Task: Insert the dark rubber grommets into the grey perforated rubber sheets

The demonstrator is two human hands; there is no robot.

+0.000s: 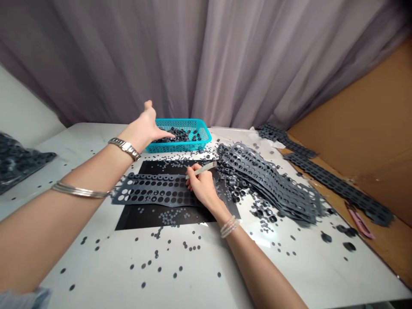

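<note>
My left hand (pixel 145 127) reaches over the near left corner of a turquoise basket (pixel 202 131) that holds several small dark rubber rings. Its thumb points up and its fingers are spread, holding nothing I can see. My right hand (pixel 202 185) is closed on a thin pale stick-like tool (pixel 204 168). It rests on the right end of a grey rubber sheet (pixel 154 192) full of punched holes. That sheet lies on a black mat (pixel 141 216) on the white table (pixel 106 266).
A pile of punched grey sheets (pixel 273 180) lies right of the mat. More dark strips (pixel 334 184) lie on brown cardboard at the right. Small grey discs are scattered over the table. A bag of dark parts (pixel 16 161) sits at the far left. A curtain hangs behind.
</note>
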